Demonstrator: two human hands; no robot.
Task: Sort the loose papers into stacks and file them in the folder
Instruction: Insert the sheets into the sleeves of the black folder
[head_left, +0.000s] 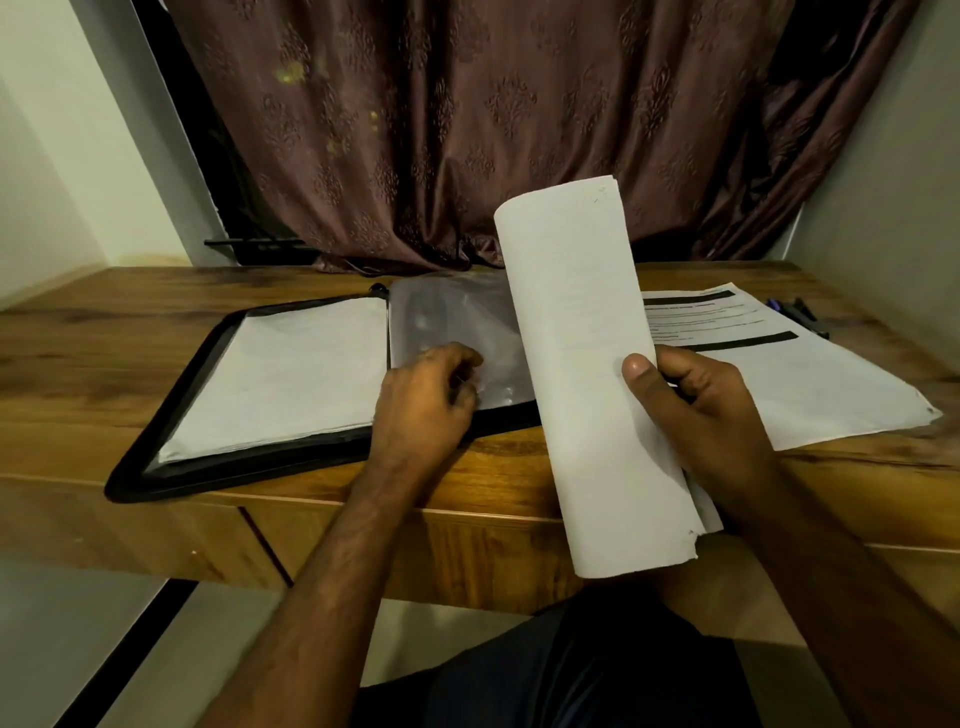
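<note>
A black zip folder (171, 415) lies open on the wooden desk. White paper (291, 374) fills its left half, and a clear plastic sleeve (447, 317) lies on its right half. My left hand (426, 400) rests on the sleeve's lower edge with its fingers curled and pinching the plastic. My right hand (696, 415) grips a curled bundle of white papers (587, 364), held upright over the desk's front edge with my thumb on its front. The bundle hides part of the folder's right half.
A stack of printed sheets (810, 384) with black bars lies on the desk (467, 483) at the right, behind my right hand. Pens (802, 314) lie at the far right. A brown curtain (493, 130) hangs behind the desk; walls close in on both sides.
</note>
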